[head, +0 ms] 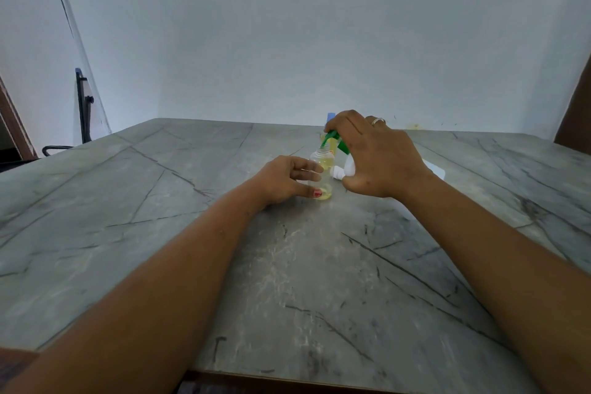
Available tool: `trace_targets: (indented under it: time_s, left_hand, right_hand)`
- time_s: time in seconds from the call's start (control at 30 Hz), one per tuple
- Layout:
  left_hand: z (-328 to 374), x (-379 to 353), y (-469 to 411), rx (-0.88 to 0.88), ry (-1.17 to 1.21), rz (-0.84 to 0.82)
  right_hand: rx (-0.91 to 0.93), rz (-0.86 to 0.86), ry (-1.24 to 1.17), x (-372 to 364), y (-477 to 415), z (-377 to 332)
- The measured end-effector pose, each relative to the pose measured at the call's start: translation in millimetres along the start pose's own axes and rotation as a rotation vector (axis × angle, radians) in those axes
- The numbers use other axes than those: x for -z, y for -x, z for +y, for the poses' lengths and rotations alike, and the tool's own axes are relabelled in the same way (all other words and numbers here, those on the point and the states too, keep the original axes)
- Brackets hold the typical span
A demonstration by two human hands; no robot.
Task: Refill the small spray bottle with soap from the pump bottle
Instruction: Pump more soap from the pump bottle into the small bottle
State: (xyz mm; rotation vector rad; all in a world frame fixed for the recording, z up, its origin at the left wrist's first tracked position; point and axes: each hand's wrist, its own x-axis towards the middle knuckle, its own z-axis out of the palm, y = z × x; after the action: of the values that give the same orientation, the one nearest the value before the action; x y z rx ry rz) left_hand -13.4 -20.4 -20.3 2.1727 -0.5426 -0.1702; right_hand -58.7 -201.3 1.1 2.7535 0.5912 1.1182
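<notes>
In the head view, the small spray bottle point(322, 169) is seen standing upright on the grey marbled table point(287, 265), towards its far side, with its neck uncapped and some pale yellow liquid in its lower part. It is held by the left hand point(284, 181), whose fingers are curled around its far side while the thumb is laid against the near base. The grip is judged to be there so that the light bottle is kept from tipping or sliding while it is filled.

The pump bottle point(332, 137) is set just behind and to the right, and only its green pump head and a part of a white body are visible. Its green spout is aimed down at the open neck, so that soap can be delivered straight inside. The pump head is covered by the right hand point(377, 157), with the fingers curved over the top and the thumb tucked lower near the white body. This is read as a pressing grip, though whether the head is actually pushed down cannot be told.

A small white piece point(338, 171), perhaps the removed spray top, is laid on the table beside the bottle. A blue-capped object point(330, 115) is partly hidden behind the right hand.
</notes>
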Motion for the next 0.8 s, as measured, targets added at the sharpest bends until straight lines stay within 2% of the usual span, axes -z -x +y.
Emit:
trace_targets:
  time_s: [0.8]
  left_hand:
    - [-0.6, 0.1, -0.8, -0.005, -0.016, -0.007]
  right_hand:
    - [0.043, 0.019, 0.054, -0.7, 3.4, 2.4]
